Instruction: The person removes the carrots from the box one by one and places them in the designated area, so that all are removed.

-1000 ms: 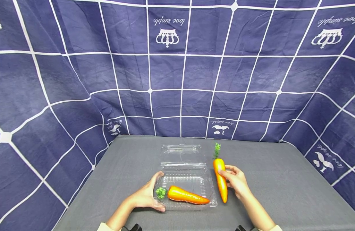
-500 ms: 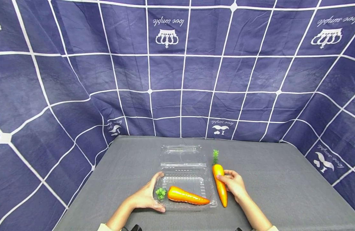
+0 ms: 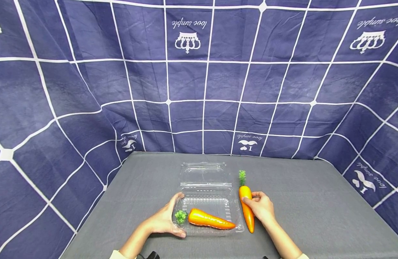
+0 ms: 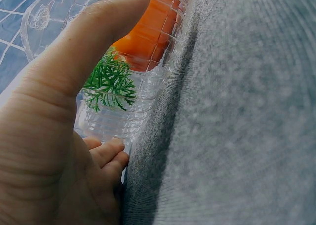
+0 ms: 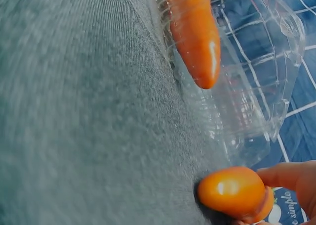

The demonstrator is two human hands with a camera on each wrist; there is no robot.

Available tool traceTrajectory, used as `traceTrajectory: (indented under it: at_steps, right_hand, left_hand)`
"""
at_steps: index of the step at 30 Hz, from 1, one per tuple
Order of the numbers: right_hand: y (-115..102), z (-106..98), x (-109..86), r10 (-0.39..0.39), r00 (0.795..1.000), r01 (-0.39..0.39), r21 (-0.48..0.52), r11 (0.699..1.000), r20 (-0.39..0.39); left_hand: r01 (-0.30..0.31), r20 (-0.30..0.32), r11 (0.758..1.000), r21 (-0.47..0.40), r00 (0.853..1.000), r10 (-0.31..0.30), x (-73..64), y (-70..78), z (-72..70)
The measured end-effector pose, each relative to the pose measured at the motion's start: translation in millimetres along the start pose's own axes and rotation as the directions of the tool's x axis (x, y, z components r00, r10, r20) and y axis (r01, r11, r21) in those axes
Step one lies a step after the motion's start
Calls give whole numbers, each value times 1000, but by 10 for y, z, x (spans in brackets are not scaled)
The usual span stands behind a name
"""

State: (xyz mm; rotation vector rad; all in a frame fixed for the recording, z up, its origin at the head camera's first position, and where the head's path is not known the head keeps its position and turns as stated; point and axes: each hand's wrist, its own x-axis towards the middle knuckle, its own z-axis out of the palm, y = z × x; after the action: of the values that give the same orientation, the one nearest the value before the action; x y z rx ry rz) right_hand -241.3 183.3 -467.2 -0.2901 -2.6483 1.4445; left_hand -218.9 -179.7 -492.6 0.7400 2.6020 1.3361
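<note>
Left hand [image 3: 166,219]: spread thumb and fingers grip clear clamshell container [image 3: 206,202]
Right hand [image 3: 262,208]: pinches leafy-topped carrot [image 3: 248,215]
Inside container: second carrot [image 3: 210,219]

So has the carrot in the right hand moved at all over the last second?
Yes. In the head view, the carrot in the right hand has shifted slightly down the picture, judged against the clear container, whose place looks unchanged.

Two orange carrots [image 3: 211,219] [image 3: 248,213], two green tops [image 3: 180,216] [image 3: 242,176], one clear container [image 3: 206,203], one grey tabletop [image 3: 302,201].
</note>
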Motion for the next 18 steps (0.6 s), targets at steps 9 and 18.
traceTrajectory:
  at_steps: [9, 18]
  right_hand:
    - [-48, -102, 8, -26, 999, 26, 4, 1000, -42]
    - [-301, -123, -40, -64, 997, 68, 146, 987, -36]
  left_hand:
    - [-2, -2, 1000, -8, 1000, 2, 10, -13, 2]
    - [-5, 2, 1000, 0, 1000, 5, -9, 24, -3]
